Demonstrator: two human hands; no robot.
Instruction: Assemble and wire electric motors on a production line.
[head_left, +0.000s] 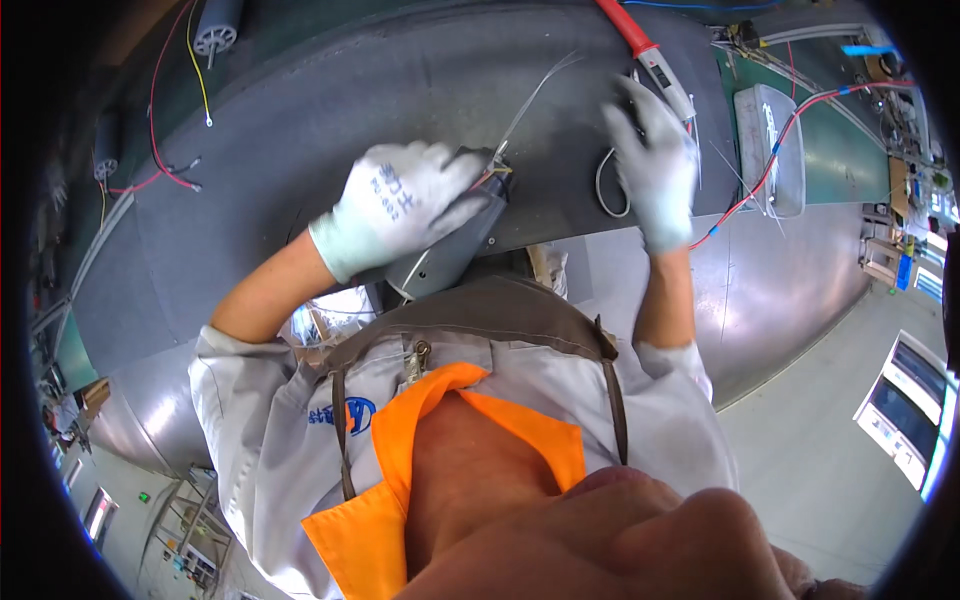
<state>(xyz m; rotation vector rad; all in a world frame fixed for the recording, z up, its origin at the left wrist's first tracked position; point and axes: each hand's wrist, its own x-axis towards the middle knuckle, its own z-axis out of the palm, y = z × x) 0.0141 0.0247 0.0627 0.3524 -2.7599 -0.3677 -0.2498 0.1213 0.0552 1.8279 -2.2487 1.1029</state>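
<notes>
Both forearms are reaching up from the lower edge, bare below rolled sleeves, each hand in a pale glove. The left hand [405,200] is curling knuckles-up, fingers closed in a grip near the table's near edge. The right hand [655,160] is lying palm-down, fingers spread and extended forward.

I count two gloved hands, my left hand [405,200] and my right hand [655,160], and one grey motor housing [450,250] at the bench edge. There is one red-handled tool [650,55], one white tray [770,150], one thin clear cable tie [535,95] and one red wire with blue sleeves [770,165]. Two small motors [215,30] sit far left, the second [105,150] lower.
</notes>
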